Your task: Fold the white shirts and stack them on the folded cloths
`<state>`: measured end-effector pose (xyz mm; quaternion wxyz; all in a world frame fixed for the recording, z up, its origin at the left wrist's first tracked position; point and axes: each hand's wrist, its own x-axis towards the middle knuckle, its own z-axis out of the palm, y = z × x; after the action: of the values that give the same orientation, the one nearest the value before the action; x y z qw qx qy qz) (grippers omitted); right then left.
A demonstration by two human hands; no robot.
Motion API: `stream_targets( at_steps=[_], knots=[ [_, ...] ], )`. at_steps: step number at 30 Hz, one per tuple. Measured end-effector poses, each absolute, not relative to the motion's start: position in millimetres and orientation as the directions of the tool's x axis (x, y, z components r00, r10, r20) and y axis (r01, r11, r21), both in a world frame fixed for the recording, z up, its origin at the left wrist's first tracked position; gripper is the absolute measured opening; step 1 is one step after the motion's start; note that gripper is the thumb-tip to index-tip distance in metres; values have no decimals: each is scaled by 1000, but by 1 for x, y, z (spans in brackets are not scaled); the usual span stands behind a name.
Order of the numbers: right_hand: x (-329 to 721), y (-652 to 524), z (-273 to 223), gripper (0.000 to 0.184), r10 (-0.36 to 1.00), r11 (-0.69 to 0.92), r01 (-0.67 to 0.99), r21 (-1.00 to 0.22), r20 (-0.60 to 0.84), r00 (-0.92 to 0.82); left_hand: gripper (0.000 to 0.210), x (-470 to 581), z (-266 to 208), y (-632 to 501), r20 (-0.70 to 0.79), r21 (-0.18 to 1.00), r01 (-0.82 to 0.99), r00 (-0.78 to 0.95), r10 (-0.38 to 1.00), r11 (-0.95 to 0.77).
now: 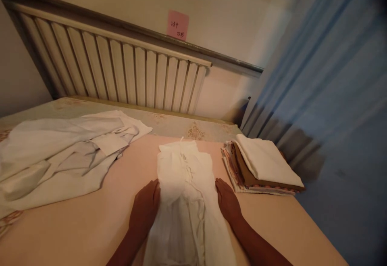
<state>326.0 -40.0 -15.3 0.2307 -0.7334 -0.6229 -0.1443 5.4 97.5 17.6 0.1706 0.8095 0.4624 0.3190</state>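
A white garment (178, 201) lies lengthwise in front of me, its sides turned in so that it makes a long narrow strip. A wavy, ruffled seam runs down its middle, and the near end passes out of the picture. At the left edge of the cloth is my left hand (145, 203), closed on it with the fingers held together. Across from it, my right hand (227, 201) is closed at the right edge. The fingertips of both hands are partly hidden against the fabric.
A crumpled white cloth (75, 149) spreads over the left side of the pink-covered table (75, 233). To the right is a stack of folded fabrics (266, 165). Behind stand a radiator (121, 70) and a wall with a pink note (177, 25); a blue curtain (338, 116) hangs at right.
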Motion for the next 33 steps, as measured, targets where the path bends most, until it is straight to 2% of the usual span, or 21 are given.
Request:
stream_targets(
  at_steps=[13,15,19,21,27,33],
  knots=[
    [328,-42,-20,40,828,-129,942,-311,489,275,38,10,4,95,320,578,671,337,885,-465],
    [329,-37,-13,39,815,-163,912,-377,469,339,38,11,1,95,325,590,664,326,888,-459],
    [327,-6,13,39,709,-332,813,-478,442,549,37,13,-4,93,348,606,644,314,884,-467],
    [319,22,26,40,700,-345,809,-475,445,559,37,13,-5,93,344,612,640,314,885,-465],
    [296,104,50,33,833,-233,893,-386,395,388,37,11,-6,96,353,649,605,299,887,-462],
    [326,145,61,28,855,-361,884,-298,274,441,36,12,-8,93,397,674,566,263,879,-474]
  ],
)
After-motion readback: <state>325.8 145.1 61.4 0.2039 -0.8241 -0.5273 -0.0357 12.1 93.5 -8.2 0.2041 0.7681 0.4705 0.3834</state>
